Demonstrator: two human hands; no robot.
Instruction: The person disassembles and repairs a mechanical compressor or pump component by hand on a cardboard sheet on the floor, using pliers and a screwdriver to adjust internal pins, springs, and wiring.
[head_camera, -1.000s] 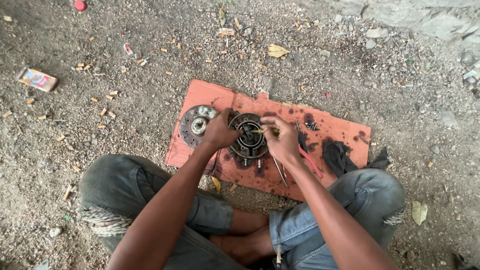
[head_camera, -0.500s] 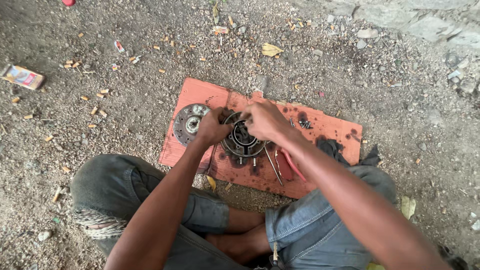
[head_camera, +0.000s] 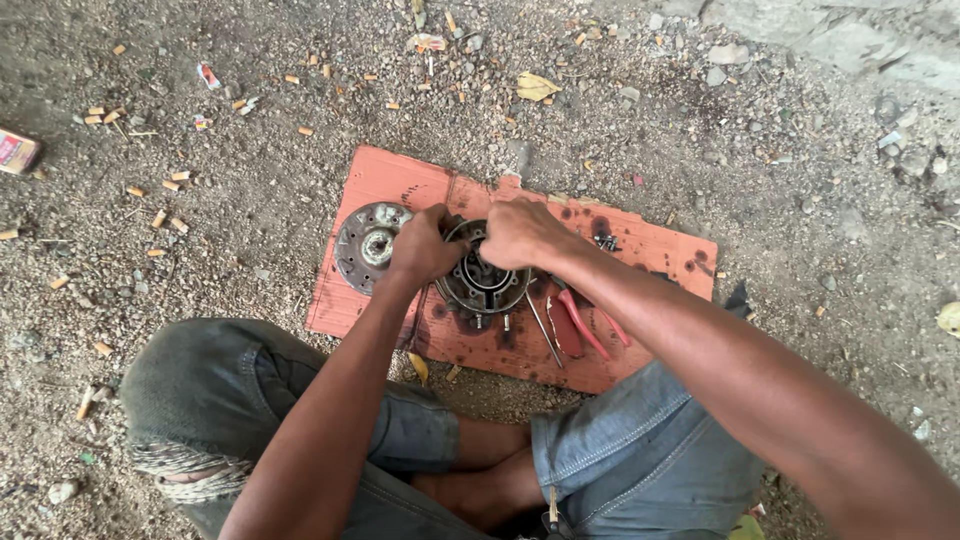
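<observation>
The left hand (head_camera: 425, 245) grips the left rim of a round, greasy metal clutch-type assembly (head_camera: 482, 283), fingers curled over its edge; the right hand (head_camera: 520, 233) is closed over the upper right rim of the same part, so both hands are clamped on it from opposite sides. The assembly rests near the middle of a flat sheet of orange-red cardboard (head_camera: 400, 180) laid on the ground. Just beside the left hand, on the left part of the cardboard, lies a separate round metal disc with a pale hub (head_camera: 368, 245). To the right of the assembly lie red-handled pliers (head_camera: 583, 325) and a thin metal rod (head_camera: 540, 330), possibly a screwdriver shaft; the view is too coarse to confirm. A small dark cluster of loose parts (head_camera: 606, 241) sits near the cardboard's upper right. The person is seated with knees in worn denim (head_camera: 640, 460) at the cardboard's near edge. The surrounding gravel ground (head_camera: 800, 150) carries cigarette butts (head_camera: 160, 185) and a dry yellow leaf (head_camera: 535, 87)
</observation>
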